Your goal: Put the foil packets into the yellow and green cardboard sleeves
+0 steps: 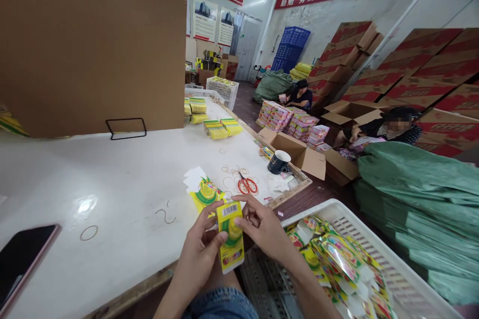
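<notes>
Both my hands hold a small yellow and green card box (231, 244) with a barcode panel near its upper end, over the table's front edge. My left hand (204, 241) pinches its left side between thumb and fingers. On the other side, my right hand (264, 224) grips the upper right with the thumb on the printed face. Just behind them, several similar printed cartons (204, 192) lie fanned on the white table (130, 184), white flaps outward. Red-handled scissors (247, 185) rest beyond my right hand among scattered rubber bands (230, 169).
To the right, a white plastic crate (389, 244) holds many printed cartons. A dark mug (279, 162) stands by the table's right edge, near an open cardboard box (295, 152). A phone (28, 259) lies at left. Bundled yellow cartons (222, 128) sit farther back. Two people work beyond.
</notes>
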{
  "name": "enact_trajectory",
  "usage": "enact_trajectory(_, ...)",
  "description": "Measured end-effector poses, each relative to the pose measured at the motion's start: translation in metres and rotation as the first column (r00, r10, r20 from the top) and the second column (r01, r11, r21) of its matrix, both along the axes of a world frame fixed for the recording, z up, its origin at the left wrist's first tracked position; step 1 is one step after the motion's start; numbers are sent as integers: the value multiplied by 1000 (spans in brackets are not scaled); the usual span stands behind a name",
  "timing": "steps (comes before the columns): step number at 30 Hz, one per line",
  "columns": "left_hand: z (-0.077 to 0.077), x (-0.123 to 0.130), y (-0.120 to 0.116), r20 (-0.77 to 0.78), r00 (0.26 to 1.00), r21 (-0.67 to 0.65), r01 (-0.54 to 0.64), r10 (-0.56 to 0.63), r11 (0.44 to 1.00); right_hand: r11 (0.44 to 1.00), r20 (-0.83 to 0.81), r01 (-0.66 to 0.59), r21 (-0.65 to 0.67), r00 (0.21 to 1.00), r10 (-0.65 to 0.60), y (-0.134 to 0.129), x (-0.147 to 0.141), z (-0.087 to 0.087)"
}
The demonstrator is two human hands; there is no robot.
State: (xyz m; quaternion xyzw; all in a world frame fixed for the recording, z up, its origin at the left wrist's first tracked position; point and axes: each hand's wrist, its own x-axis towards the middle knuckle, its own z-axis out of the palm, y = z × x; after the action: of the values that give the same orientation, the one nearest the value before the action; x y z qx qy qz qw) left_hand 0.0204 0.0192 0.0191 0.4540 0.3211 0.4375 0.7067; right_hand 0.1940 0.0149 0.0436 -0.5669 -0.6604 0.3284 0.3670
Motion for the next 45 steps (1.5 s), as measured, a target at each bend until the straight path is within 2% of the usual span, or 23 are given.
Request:
enact_trajectory(5, 4, 4, -3, 76, 997, -31, 33, -31, 999, 1000, -369, -31, 5, 929, 31, 1, -1, -11)
enact_trajectory(7, 3, 10, -5, 75, 996, -22, 54, -52, 998, 1000, -407, -9, -6, 913, 6, -1, 0, -11)
enact_trajectory(9, -1, 14, -4, 16, 998, 58, 52, -54, 997, 998, -280, 67, -7, 958, -66, -9, 11, -4)
enact_trajectory(11, -10, 15, 4, -158, 986, 235, -8, 47, 972, 972, 5, 228, 53, 974, -229, -21, 38, 7)
enact_trajectory(12, -16, 13, 10, -269, 951, 345, -50, 150, 937, 936, 172, 329, 130, 922, -348, -29, 56, 13)
enact_trajectory(14, -31, 10, 24, -458, 821, 502, -77, 340, 862, 839, 422, 438, 323, 727, -542, -42, 91, 22)
enact_trajectory(15, -39, 8, 30, -531, 749, 541, -60, 397, 839, 795, 473, 459, 396, 640, -605, -46, 104, 23)
enact_trajectory(16, -47, 7, 35, -589, 692, 554, -29, 416, 832, 776, 491, 458, 433, 602, -629, -47, 112, 22)
enact_trajectory(17, -53, 6, 39, -624, 661, 561, 8, 416, 828, 784, 486, 448, 431, 617, -619, -45, 114, 17)
enact_trajectory(18, -58, 6, 41, -641, 647, 567, 38, 412, 823, 811, 458, 433, 393, 673, -581, -39, 109, 10)
enact_trajectory(20, -62, 6, 40, -646, 660, 573, 89, 383, 815, 894, 326, 383, 234, 835, -443, -17, 84, -11)
enact_trajectory(22, -62, 5, 36, -630, 695, 577, 120, 347, 808, 924, 120, 378, 54, 917, -381, 12, 49, -35)
enact_trajectory(25, -59, 1, 31, -593, 749, 569, 128, 297, 812, 942, -10, 336, -15, 942, -336, 47, 7, -61)
enact_trajectory(27, -57, -2, 29, -545, 789, 559, 90, 284, 824, 948, -79, 317, -24, 945, -318, 56, -4, -67)
enact_trajectory(28, -55, -2, 28, -505, 807, 557, 33, 307, 830, 949, -121, 313, -31, 942, -314, 57, -5, -67)
enact_trajectory(30, -51, -2, 28, -392, 822, 531, -165, 413, 831, 949, -206, 312, -48, 926, -315, 52, -1, -62)
enact_trajectory(32, -46, 0, 28, -244, 833, 416, -373, 497, 829, 951, -282, 302, -64, 909, -308, 41, 2, -56)
enact_trajectory(33, -43, 1, 29, -161, 861, 320, -417, 483, 851, 954, -339, 288, -83, 892, -299, 36, 1, -53)
enact_trajectory(34, -40, 2, 29, -74, 902, 211, -403, 426, 890, 957, -410, 268, -109, 865, -289, 31, -1, -51)
enact_trajectory(36, -34, 3, 27, 103, 962, 28, -258, 254, 966, 964, -566, 204, -173, 780, -267, 23, -11, -48)
enact_trajectory(38, -28, 1, 24, 214, 969, -68, -115, 127, 991, 967, -673, 121, -224, 698, -244, 18, -22, -45)
enact_trajectory(40, -25, -1, 21, 255, 963, -93, -64, 86, 994, 970, -696, 64, -234, 686, -213, 14, -30, -42)
enact_trajectory(45, -22, -4, 18, 235, 968, -13, -87, 87, 996, 978, -642, 32, -208, 750, -161, 8, -33, -35)
